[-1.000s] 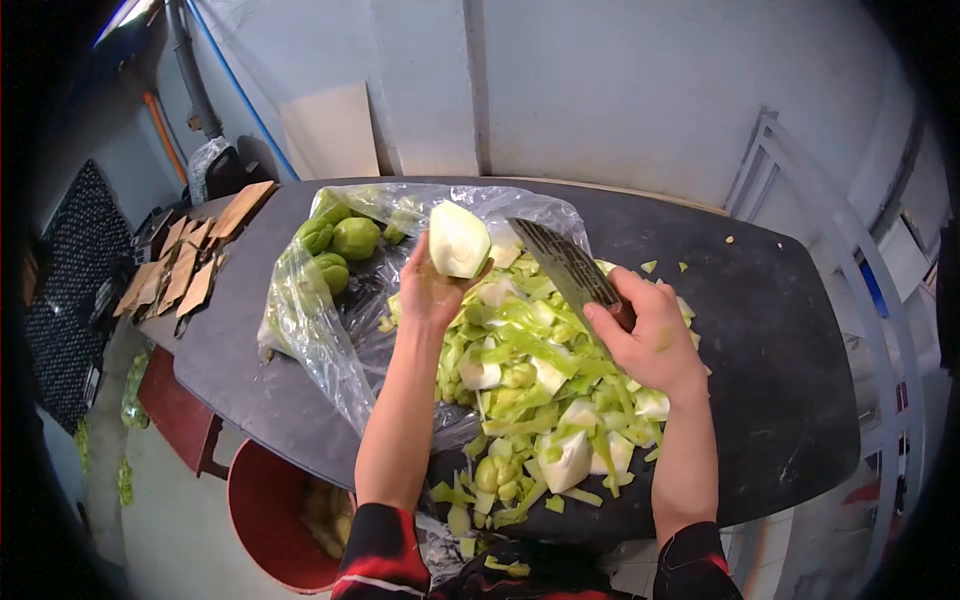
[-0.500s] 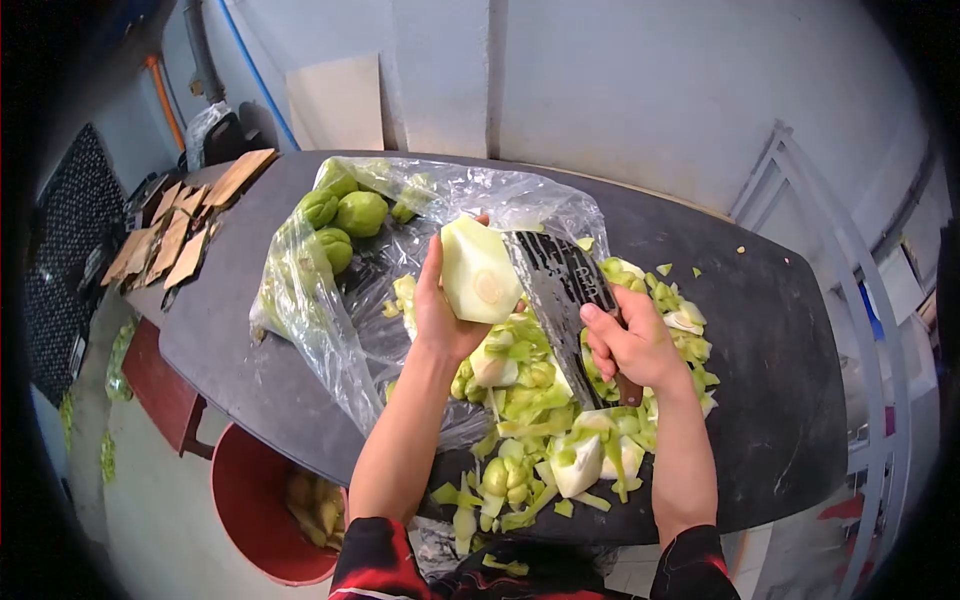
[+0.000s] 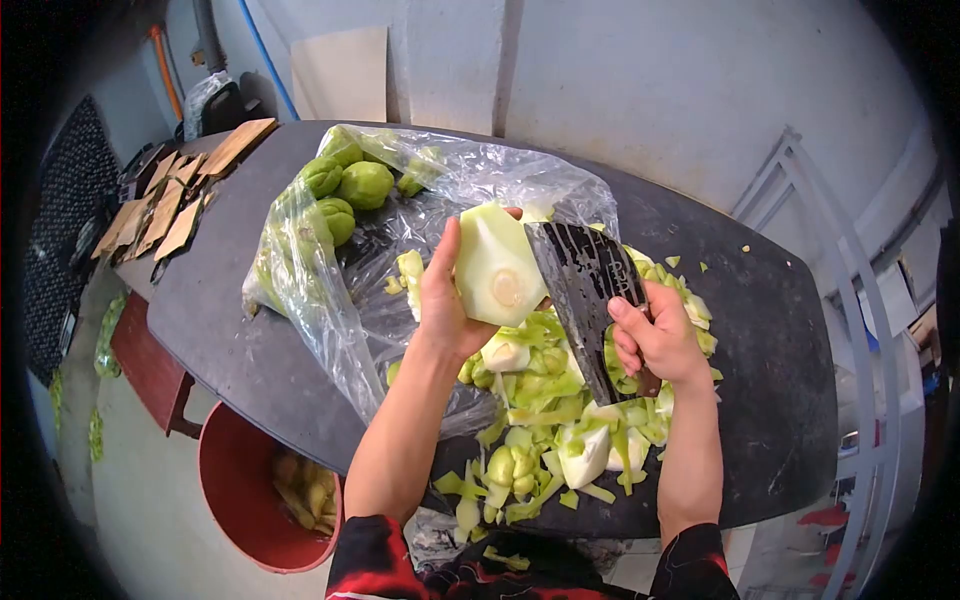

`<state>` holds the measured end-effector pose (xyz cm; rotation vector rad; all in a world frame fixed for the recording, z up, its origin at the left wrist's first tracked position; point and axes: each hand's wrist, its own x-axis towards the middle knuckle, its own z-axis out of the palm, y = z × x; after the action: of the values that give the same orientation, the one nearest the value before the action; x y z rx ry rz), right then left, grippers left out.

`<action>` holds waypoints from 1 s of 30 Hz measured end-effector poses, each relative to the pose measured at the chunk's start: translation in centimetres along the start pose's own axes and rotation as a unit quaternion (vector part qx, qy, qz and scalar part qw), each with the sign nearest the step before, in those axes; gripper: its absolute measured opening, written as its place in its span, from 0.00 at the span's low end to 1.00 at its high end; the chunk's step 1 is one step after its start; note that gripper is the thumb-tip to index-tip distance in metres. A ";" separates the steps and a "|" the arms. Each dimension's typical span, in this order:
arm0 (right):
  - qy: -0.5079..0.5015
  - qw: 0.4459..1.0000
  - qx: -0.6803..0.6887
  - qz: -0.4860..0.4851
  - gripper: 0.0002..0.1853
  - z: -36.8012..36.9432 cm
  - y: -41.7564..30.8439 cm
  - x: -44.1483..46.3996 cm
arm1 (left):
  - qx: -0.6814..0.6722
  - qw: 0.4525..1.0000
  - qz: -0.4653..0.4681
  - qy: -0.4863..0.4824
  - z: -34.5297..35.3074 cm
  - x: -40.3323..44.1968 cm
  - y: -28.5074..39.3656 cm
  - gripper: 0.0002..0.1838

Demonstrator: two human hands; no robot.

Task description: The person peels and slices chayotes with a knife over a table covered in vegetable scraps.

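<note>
My left hand [image 3: 445, 297] is wrapped round a peeled chayote [image 3: 492, 262], pale green with a round mark on its lower face. In my right hand [image 3: 656, 335] is a broad, dark-bladed cleaver [image 3: 585, 295], gripped by its brown handle. The wet blade stands beside the chayote's right side; whether its edge touches cannot be seen. Below both hands lies a heap of green peelings [image 3: 545, 395] with white, cut chayote pieces [image 3: 583, 452] among it. Whole unpeeled chayotes [image 3: 366, 186] rest in a clear plastic bag [image 3: 335, 330] at the upper left.
All this lies on a dark table [image 3: 230, 290] against a grey wall. Cardboard pieces [image 3: 170, 205] lie off its left end. A red bin [image 3: 225, 500] with scraps inside stands on the floor at lower left. A grey metal frame [image 3: 850, 260] rises at right.
The chayote, the cleaver and both hands appear slightly further right in view. The table and bag have shifted a little upward in the picture, as the camera view tilts. Both grips stay the same.
</note>
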<state>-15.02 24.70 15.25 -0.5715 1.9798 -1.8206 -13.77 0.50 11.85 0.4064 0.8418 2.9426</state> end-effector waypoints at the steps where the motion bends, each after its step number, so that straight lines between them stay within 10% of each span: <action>1: 0.005 1.000 0.001 -0.006 0.12 0.1 0.1 -0.1 | 0.006 1.000 -0.002 -0.006 0.2 -0.1 -0.1 0.33; 20: -0.020 0.996 0.079 -0.030 0.14 2.3 1.3 0.8 | -0.018 0.992 0.021 0.120 1.6 -0.7 -2.7 0.32; 30: -0.074 0.993 0.089 0.008 0.12 1.2 0.1 0.5 | -0.076 0.997 -0.014 -0.001 1.9 -0.7 -2.7 0.35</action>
<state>-14.86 23.44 15.03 -0.6137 1.7010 -1.8644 -12.61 3.65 11.83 0.3849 0.6125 2.9524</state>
